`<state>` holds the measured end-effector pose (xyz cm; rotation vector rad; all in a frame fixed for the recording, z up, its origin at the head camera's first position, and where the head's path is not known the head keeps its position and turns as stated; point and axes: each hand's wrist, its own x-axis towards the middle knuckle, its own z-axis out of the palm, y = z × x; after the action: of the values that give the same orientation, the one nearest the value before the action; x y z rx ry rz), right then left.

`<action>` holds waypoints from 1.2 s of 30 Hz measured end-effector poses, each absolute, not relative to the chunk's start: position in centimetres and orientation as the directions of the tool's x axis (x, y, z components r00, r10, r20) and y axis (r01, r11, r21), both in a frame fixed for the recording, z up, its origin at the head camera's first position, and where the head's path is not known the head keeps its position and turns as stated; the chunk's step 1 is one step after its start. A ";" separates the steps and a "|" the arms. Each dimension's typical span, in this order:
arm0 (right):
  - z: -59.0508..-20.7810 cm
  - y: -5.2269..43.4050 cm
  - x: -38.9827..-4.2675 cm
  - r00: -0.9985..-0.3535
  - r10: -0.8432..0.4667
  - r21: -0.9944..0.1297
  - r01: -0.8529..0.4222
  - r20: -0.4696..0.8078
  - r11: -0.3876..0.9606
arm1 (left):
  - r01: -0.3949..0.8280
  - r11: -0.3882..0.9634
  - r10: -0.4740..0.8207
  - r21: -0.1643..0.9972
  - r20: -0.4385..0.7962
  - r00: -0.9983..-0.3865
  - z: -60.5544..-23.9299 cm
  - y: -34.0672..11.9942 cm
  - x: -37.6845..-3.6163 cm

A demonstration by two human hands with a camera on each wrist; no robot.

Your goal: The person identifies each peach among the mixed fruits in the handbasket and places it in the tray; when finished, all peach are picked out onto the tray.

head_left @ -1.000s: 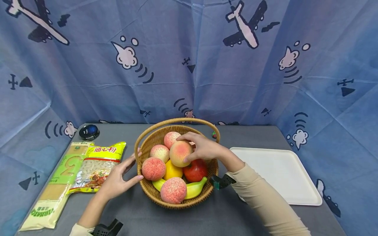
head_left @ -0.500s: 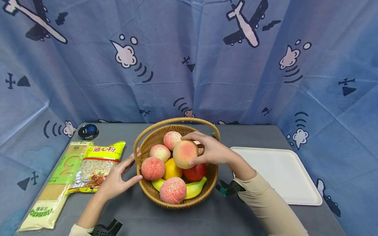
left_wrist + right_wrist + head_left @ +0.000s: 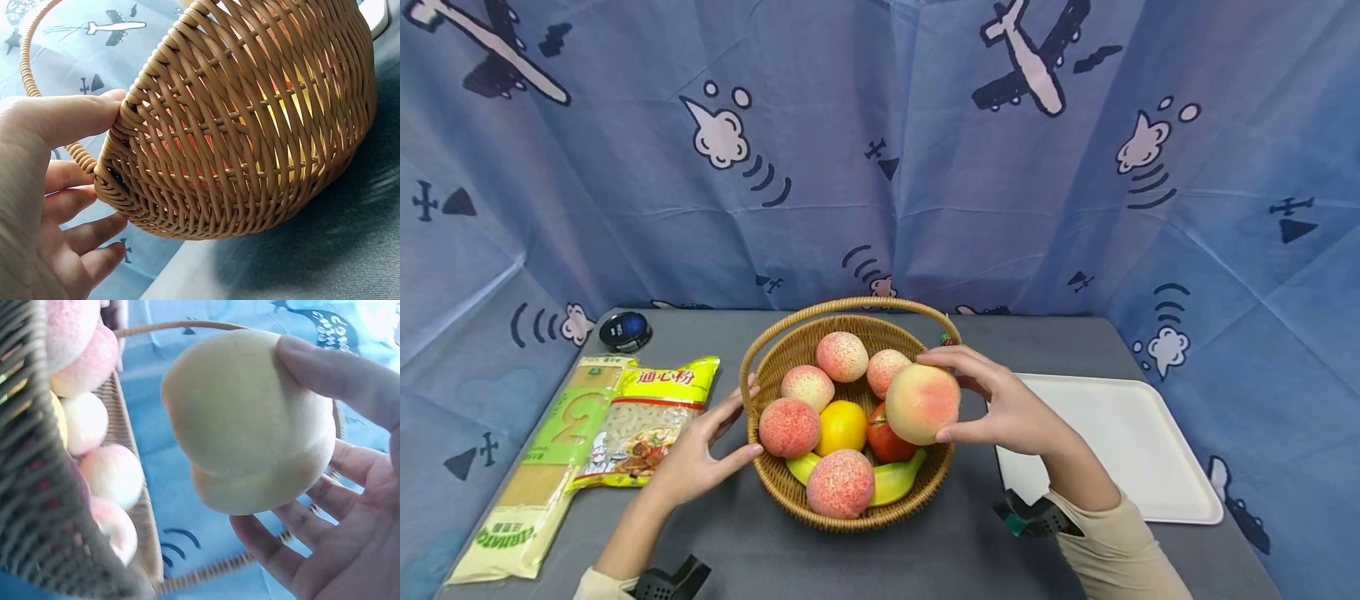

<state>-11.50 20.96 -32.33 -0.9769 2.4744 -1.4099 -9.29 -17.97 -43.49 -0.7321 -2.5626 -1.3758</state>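
Nearest, on the grey tabletop (image 3: 850, 558), left hand (image 3: 696, 454) resting against the left wall of the wicker basket (image 3: 790, 487), fingers (image 3: 741, 454) straight and relaxed, thumb on the rim, gripping nothing; right hand (image 3: 1011, 412) raised over the basket's right rim, fingers (image 3: 951, 358) and thumb curled round a pale pink peach (image 3: 922, 403), lifted clear of the other fruit; inside the basket, more peaches (image 3: 840, 483), a lemon (image 3: 842, 427), a banana (image 3: 895, 479), a red apple (image 3: 883, 442); to the left, pasta packets (image 3: 647, 417); to the right, a white tray (image 3: 1131, 442); farthest, a dark round object (image 3: 625, 331) and the blue airplane-print backdrop (image 3: 880, 150).
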 end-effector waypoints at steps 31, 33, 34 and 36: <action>-42.2 34.1 -13.4 -0.990 -0.119 -0.851 -0.123 0.072 0.511 | 0.500 0.434 0.357 0.749 0.367 -0.859 -43.3 -18.0 -9.3; -43.1 34.4 -13.8 -0.993 -0.109 -0.859 -0.095 0.046 0.504 | 0.497 0.440 0.357 0.748 0.362 -0.861 -43.3 -17.9 -9.3; -43.5 34.5 -14.0 -0.994 -0.106 -0.862 -0.086 0.038 0.500 | 0.494 0.445 0.356 0.747 0.358 -0.863 -43.3 -17.9 -9.3; -44.2 34.7 -14.3 -0.995 -0.100 -0.865 -0.071 0.024 0.497 | 0.487 0.452 0.355 0.748 0.351 -0.867 -43.3 -17.9 -9.3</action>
<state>-14.26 34.69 -44.21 -0.1543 2.6929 -1.5531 -9.30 -17.94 -43.31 -0.7452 -2.5516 -1.3864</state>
